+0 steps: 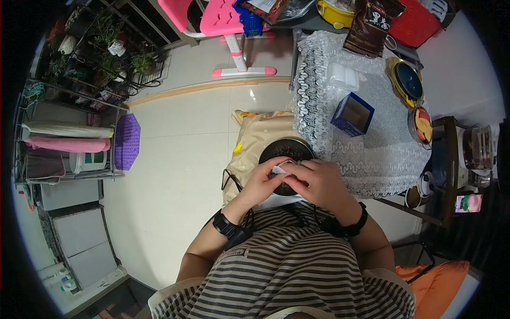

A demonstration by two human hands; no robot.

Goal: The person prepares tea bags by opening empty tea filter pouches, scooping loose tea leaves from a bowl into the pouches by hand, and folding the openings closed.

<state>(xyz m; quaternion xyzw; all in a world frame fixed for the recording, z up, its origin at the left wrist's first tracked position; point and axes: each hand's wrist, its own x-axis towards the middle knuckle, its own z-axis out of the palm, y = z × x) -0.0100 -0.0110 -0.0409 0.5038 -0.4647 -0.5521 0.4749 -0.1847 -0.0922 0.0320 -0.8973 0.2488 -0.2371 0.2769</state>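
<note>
My left hand (264, 179) and my right hand (317, 181) meet in front of my body, fingers closed together. Pinched between them is a small white, thin, soft-looking piece (278, 170); the fingers hide most of it, so its kind is unclear. Directly below is a round dark bowl (287, 142) with dark contents, partly covered by the hands. It sits over a beige cloth or bag (249, 133) with yellow marks. To the right on the table stands an open-topped blue box (353, 115). Behind that lies a clear plastic pack with white contents (342, 77).
A lace-covered table (366, 165) is close on my right. On it are a brown printed pouch (373, 26), a dark round dish with yellow edges (408, 81) and a bowl with red and yellow contents (421, 125). A pink chair (226, 21) stands ahead; a rack (69, 133) is left.
</note>
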